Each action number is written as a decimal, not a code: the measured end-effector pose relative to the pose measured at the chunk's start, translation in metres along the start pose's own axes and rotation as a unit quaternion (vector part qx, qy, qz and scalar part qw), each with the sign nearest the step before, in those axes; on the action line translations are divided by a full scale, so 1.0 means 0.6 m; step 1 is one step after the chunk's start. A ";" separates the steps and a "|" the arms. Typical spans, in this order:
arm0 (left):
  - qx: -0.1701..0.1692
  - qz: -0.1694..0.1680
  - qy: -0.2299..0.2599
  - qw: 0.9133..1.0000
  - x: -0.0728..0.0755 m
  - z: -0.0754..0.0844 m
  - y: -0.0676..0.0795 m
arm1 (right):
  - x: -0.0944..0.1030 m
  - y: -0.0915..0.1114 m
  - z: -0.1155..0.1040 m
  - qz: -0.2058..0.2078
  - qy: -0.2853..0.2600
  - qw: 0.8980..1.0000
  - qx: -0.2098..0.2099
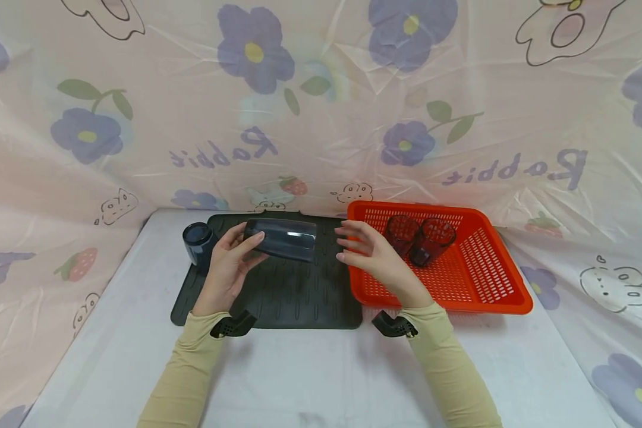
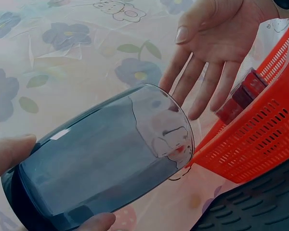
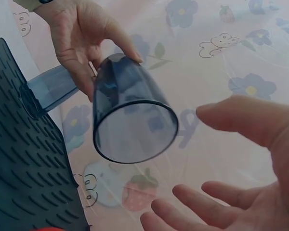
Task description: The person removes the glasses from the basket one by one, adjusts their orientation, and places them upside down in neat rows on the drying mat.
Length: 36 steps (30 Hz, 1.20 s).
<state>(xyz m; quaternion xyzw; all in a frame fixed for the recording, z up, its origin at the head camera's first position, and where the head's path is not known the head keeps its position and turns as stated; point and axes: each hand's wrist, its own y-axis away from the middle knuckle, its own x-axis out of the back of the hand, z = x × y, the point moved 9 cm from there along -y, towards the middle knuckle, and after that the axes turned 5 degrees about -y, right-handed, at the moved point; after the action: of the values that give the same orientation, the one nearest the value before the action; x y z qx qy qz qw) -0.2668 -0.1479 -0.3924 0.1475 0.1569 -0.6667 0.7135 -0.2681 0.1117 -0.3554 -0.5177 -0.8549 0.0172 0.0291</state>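
My left hand point(image 1: 227, 267) grips a clear blue drinking glass point(image 1: 289, 239) by its base end, thumb on one side and fingers on the other. The glass is tipped sideways above the dark drying mat point(image 1: 299, 297), its rim facing my right hand. Fingers spread and holding nothing, my right hand point(image 1: 371, 255) hovers just off that rim, near the basket's left side. In the right wrist view, the round mouth of the glass point(image 3: 135, 132) shows it is hollow, with nothing visible inside.
A second blue glass point(image 1: 199, 242) stands at the mat's left edge. To the right sits a red perforated plastic basket point(image 1: 492, 267) with two glasses point(image 1: 432, 241) leaning inside. A patterned plastic sheet point(image 1: 321, 119) hangs behind the white table point(image 1: 321, 374).
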 end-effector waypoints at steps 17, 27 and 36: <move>-0.010 0.018 -0.014 1.000 0.023 0.010 -0.006 | 0.049 0.022 -0.021 0.025 0.005 1.000 0.015; -0.020 0.039 -0.051 0.998 0.046 0.016 -0.009 | 0.099 0.044 -0.038 0.069 0.008 0.997 0.019; -0.025 0.050 -0.078 0.995 0.060 0.023 -0.009 | 0.143 0.069 -0.045 0.104 0.008 0.994 0.024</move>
<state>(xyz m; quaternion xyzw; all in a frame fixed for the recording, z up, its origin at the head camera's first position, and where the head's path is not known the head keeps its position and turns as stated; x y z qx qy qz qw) -0.2695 -0.1867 -0.3950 0.0846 0.1094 -0.6354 0.7597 -0.2691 0.2069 -0.3282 -0.6034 -0.7952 0.0367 0.0469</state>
